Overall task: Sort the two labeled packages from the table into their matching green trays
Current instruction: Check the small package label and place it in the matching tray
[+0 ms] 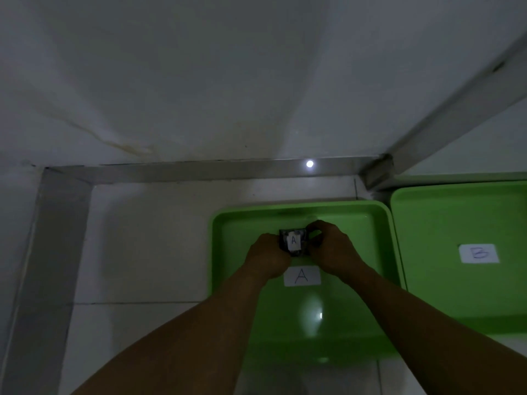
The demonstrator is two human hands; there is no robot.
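Left hand [268, 256] and right hand [330, 246], arms outstretched, jointly gripping package A [293, 242] over tray A [228, 223].

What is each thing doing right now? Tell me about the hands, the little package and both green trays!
Left hand: closed on the package's left side.
Right hand: closed on its right side.
Package: held over tray A, label "A" facing up.
Tray A: flat on the surface, nothing else in it but its label.
Tray B: only its "B" label shows; partly out of view.
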